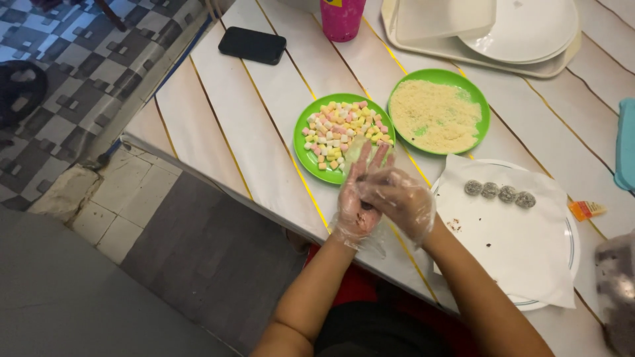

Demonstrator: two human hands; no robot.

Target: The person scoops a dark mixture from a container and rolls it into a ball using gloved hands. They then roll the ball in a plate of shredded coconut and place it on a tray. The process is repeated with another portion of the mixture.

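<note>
A white plank tabletop (218, 125) with thin yellow seams runs slantwise above a checkered tile floor (86, 46). Near its far left edge lies one black phone (252, 45), with one pink cup (341, 18) beside it. Next comes one green plate of pastel marshmallows (343, 134), then a second green plate of pale crumbs (438, 111); the two almost touch. My two hands, in clear plastic gloves, meet over the near edge, just below the marshmallow plate. My left hand (357, 198) lies open, fingers stretched toward the marshmallows. My right hand (401, 199) presses down across its palm, with a dark lump (363, 180) squeezed between them; its shape is hidden. To the right, a white plate (574, 244) carries a paper sheet (509, 238) with four dark coated balls (499, 192) in one row pointing toward the right edge.
</note>
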